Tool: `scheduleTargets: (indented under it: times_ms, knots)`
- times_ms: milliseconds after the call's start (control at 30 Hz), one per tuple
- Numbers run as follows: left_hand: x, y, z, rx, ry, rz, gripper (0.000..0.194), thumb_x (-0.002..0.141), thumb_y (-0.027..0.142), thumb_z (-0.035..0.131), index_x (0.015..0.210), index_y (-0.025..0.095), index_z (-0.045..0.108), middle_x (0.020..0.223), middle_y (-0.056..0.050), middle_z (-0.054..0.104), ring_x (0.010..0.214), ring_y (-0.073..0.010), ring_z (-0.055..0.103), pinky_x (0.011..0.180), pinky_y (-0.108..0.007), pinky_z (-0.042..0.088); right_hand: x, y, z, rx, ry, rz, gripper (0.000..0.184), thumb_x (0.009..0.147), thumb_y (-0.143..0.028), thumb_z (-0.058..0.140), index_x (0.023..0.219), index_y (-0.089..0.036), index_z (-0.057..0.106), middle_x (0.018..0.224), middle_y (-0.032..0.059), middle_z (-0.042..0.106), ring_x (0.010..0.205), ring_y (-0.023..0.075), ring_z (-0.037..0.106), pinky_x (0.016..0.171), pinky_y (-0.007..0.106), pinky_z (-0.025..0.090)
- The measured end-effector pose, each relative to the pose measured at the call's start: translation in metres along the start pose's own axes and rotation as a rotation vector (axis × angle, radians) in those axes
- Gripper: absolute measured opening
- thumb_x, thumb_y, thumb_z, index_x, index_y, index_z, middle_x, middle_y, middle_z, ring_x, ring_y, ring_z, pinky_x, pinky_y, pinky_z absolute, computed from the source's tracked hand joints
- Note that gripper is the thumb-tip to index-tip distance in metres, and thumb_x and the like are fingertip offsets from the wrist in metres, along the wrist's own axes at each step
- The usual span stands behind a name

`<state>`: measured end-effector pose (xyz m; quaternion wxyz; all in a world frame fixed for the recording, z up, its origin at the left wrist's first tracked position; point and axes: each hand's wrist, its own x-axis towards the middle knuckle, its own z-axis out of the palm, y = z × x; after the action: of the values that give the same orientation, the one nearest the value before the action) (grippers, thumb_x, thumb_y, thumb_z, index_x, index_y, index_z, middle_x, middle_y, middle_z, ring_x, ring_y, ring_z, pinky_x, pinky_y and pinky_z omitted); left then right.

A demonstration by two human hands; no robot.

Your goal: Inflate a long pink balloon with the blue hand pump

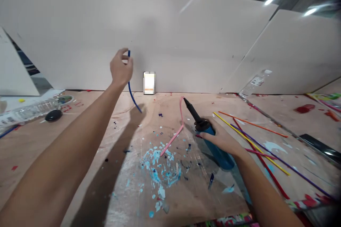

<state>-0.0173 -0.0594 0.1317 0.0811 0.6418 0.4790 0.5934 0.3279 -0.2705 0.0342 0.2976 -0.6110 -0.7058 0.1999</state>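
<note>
Raised near the white wall, my left hand (122, 66) pinches a thin blue modelling balloon (131, 94), uninflated, which hangs down in a curve. The blue balloon's upper end sticks out above the fingers. On the right, my right hand (221, 136) is wrapped around a balloon pump (217, 152) with a blue body and a black tapered nozzle. The pump lies tilted low over the table, its nozzle pointing up and left. Close to the nozzle tip, a bent pink balloon (172, 139) lies on the tabletop. My right fingers are partly hidden behind the pump.
Several flat balloons (255, 143) in yellow, orange, red and purple lie right of the pump. A phone-like object (149, 83) leans on the wall. Plastic bottles (255, 83) are at both sides. Blue paint flakes (160, 166) dot the wooden table (128, 191). A black mouse-shaped object (53, 115) sits left.
</note>
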Motion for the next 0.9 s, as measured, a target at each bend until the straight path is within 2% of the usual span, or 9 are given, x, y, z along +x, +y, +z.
scheduleTargets:
  times_ms: [67,167,233,333,433,567,633,767,900]
  knots:
    - [-0.021,0.017,0.003,0.0,-0.211,0.068,0.063,0.085,0.032,0.058,0.142,0.015,0.038,0.119,-0.014,0.063,0.087,-0.0182,0.062,0.083,-0.032,0.047,-0.003,-0.006,0.003,-0.014,-0.036,-0.019,0.055,0.076,-0.031,0.062,0.128,-0.021,0.048,0.126,0.0084,0.059,0.117,0.0272,0.054,0.102,0.042,0.04]
    - [-0.08,0.041,0.003,-0.028,-0.663,0.188,0.056,0.082,0.041,0.062,0.133,0.018,0.051,0.122,-0.012,0.063,0.098,-0.0201,0.063,0.084,-0.032,0.048,-0.008,-0.022,0.009,-0.005,-0.113,-0.093,0.055,0.077,-0.033,0.063,0.129,-0.022,0.048,0.126,0.0085,0.06,0.115,0.0273,0.056,0.099,0.041,0.043]
    - [-0.116,0.05,-0.003,-0.088,-0.816,0.2,0.054,0.082,0.042,0.063,0.13,0.019,0.054,0.114,-0.009,0.068,0.1,-0.0202,0.063,0.087,-0.032,0.048,-0.01,-0.034,0.013,-0.008,-0.149,-0.164,0.054,0.077,-0.032,0.063,0.128,-0.022,0.05,0.124,0.0084,0.061,0.112,0.0274,0.058,0.097,0.042,0.044]
    - [-0.149,0.052,-0.023,-0.096,-0.82,0.137,0.029,0.087,0.04,0.057,0.102,0.019,0.07,0.096,-0.005,0.072,0.089,-0.0178,0.065,0.081,-0.03,0.048,-0.012,-0.047,0.019,-0.04,-0.148,-0.228,0.056,0.074,-0.026,0.063,0.129,-0.022,0.051,0.126,0.0088,0.061,0.113,0.0287,0.057,0.098,0.044,0.044]
    - [-0.158,0.052,-0.049,-0.058,-0.803,0.095,0.025,0.087,0.038,0.056,0.09,0.019,0.072,0.09,-0.004,0.073,0.085,-0.0175,0.066,0.077,-0.029,0.048,-0.012,-0.055,0.024,-0.037,-0.183,-0.264,0.055,0.072,-0.023,0.064,0.126,-0.023,0.054,0.125,0.008,0.061,0.113,0.0286,0.057,0.097,0.044,0.044]
    - [-0.144,0.072,-0.081,-0.044,-0.811,0.118,0.03,0.092,0.039,0.049,0.094,0.02,0.072,0.091,-0.004,0.074,0.084,-0.0169,0.066,0.075,-0.029,0.048,-0.007,-0.077,0.032,0.054,-0.226,-0.299,0.053,0.073,-0.022,0.066,0.124,-0.023,0.054,0.122,0.0077,0.061,0.112,0.0277,0.056,0.097,0.044,0.044]
    - [-0.128,0.09,-0.092,-0.056,-0.755,0.165,0.032,0.093,0.039,0.047,0.092,0.019,0.072,0.087,-0.004,0.073,0.081,-0.0162,0.065,0.073,-0.028,0.048,-0.004,-0.095,0.038,0.149,-0.217,-0.325,0.056,0.074,-0.024,0.068,0.127,-0.023,0.051,0.124,0.0079,0.059,0.113,0.0269,0.055,0.097,0.044,0.044]
    - [-0.104,0.119,-0.101,-0.159,-0.623,0.169,0.028,0.089,0.041,0.055,0.087,0.019,0.072,0.083,-0.004,0.071,0.078,-0.0169,0.064,0.068,-0.028,0.05,-0.002,-0.135,0.056,0.369,-0.289,-0.367,0.055,0.076,-0.029,0.07,0.126,-0.023,0.048,0.12,0.0067,0.06,0.104,0.0217,0.059,0.088,0.037,0.049]
    - [-0.113,0.118,-0.108,-0.263,-0.593,0.075,0.03,0.091,0.04,0.052,0.08,0.019,0.07,0.076,-0.004,0.07,0.069,-0.0155,0.063,0.062,-0.027,0.051,-0.008,-0.16,0.072,0.39,-0.395,-0.366,0.049,0.076,-0.033,0.07,0.12,-0.022,0.051,0.108,0.0044,0.063,0.093,0.0195,0.06,0.08,0.033,0.05]
